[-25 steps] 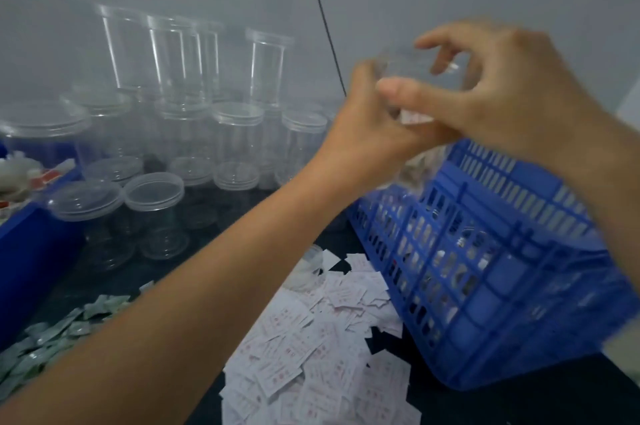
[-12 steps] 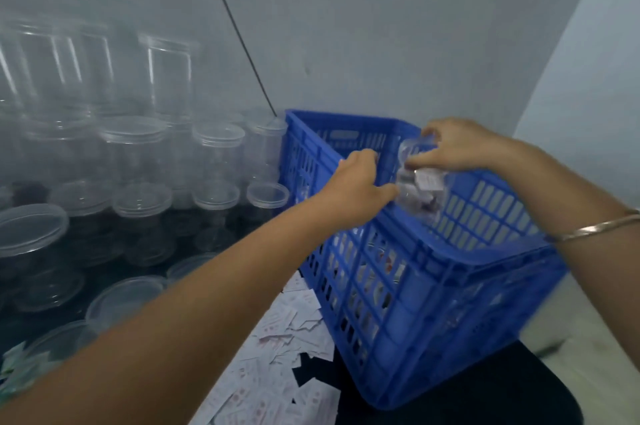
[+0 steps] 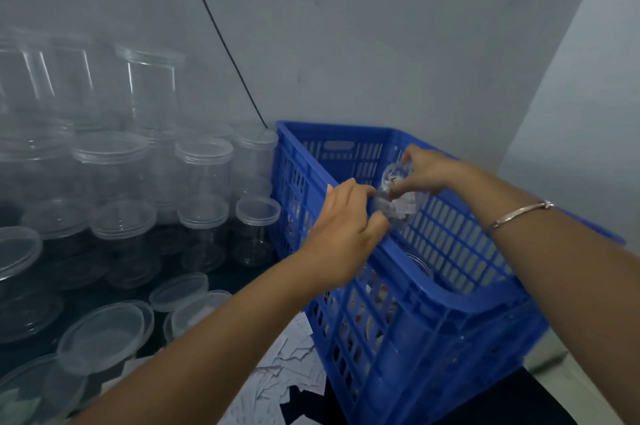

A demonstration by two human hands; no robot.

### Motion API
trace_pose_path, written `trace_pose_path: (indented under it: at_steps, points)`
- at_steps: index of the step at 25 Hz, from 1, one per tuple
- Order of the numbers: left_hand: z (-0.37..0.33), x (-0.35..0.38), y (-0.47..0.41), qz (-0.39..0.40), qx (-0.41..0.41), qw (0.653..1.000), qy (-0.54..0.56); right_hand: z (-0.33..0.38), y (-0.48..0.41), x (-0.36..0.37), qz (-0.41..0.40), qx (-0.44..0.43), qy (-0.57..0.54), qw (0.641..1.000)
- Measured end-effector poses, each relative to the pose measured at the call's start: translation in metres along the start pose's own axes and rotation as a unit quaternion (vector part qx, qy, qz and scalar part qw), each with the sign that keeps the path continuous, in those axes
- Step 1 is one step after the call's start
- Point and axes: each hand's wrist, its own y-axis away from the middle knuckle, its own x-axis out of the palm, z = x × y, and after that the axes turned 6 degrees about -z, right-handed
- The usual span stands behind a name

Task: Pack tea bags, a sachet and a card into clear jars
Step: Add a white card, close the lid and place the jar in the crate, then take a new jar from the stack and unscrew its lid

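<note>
A small clear jar [image 3: 398, 206] with white and red packets inside is held over the open top of a blue slotted crate [image 3: 450, 293]. My right hand [image 3: 420, 170] grips the jar's lid end from above. My left hand [image 3: 341, 237] curls around the jar's lower side, just above the crate's near rim. More filled jars show dimly through the crate's slots. Loose white cards [image 3: 280, 379] lie scattered on the dark table in front of the crate.
Many empty clear jars with lids [image 3: 204, 182] stand stacked in rows on the left against the grey wall. Loose clear lids [image 3: 104, 334] lie at the lower left. A black cable [image 3: 221, 40] runs down the wall. A white wall corner closes the right side.
Both hands have carried the jar down from head height to the crate's open top. My view has swung right, so the crate now fills the middle.
</note>
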Motion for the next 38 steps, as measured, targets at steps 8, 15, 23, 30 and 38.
trace_pose_path:
  at_steps: [8,15,23,30,38]
  points:
    - [0.005,0.009,0.004,-0.032,-0.013,0.999,0.013,0.026,0.004,0.070,0.264,-0.050,0.154,0.951]
    - [0.004,0.001,0.004,-0.017,0.012,1.000,-0.021,0.048,0.016,0.046,0.246,-0.105,0.202,0.942]
    - [0.036,-0.038,0.011,-0.152,0.000,0.988,-0.021,0.143,-0.007,-0.021,-0.094,-0.169,-0.065,0.979]
    - [0.108,-0.134,-0.003,-0.318,-0.159,0.934,0.039,0.255,-0.018,0.030,0.006,-0.206,-0.110,0.972]
    - [0.143,-0.155,0.026,-0.300,-0.197,0.933,0.005,0.289,0.005,0.069,-0.021,-0.153,-0.125,0.980]
